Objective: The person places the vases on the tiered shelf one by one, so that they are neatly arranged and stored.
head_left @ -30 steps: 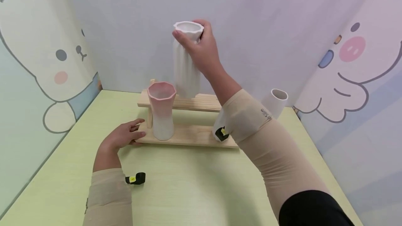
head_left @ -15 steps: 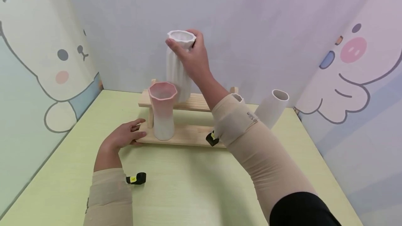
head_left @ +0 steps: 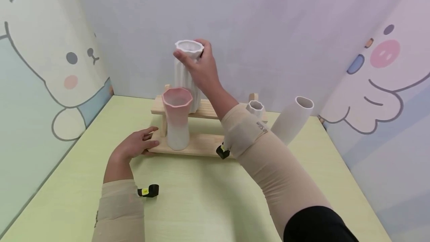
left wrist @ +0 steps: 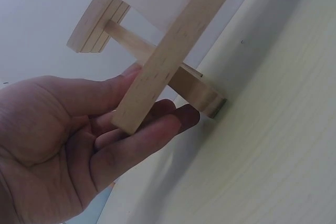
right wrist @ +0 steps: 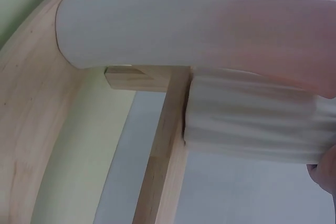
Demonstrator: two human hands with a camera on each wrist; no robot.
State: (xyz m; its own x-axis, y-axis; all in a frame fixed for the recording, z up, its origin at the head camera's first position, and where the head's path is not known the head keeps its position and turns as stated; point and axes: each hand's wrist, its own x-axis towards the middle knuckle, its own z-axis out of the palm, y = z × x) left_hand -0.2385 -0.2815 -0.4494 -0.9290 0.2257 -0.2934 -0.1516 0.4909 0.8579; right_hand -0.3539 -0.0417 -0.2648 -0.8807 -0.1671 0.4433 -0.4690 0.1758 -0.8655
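The right hand [head_left: 203, 68] is gripping a tall, white, fluted vase, ceramic by the look of it [head_left: 181, 72], thumb and fingers curling round its neck under the scalloped rim. The vase is standing nearly upright at the upper shelf of a pale wooden two-tier rack [head_left: 205, 145]; its base is looking set against the slats, though full contact is hard to tell. Taking the head view as a clock face, it is sitting at about one o'clock from a pink-to-white, flared, faceted vase [head_left: 178, 122] on the lower board. At roughly three o'clock from that one, a small, white, ribbed vase [head_left: 255, 108] is showing above the sleeve, and beyond it a smooth, white, oval-mouthed vase [head_left: 292, 118] is appearing to lean towards one o'clock.

The left hand [head_left: 134, 145] is pinching the lower board's nine o'clock end, thumb above and fingers below.

The fluted vase is probably stiff, moderately heavy and brittle, its glaze perhaps slippery; the narrowed neck is offering the surest hold, while the thin rim is likely chipping easily.
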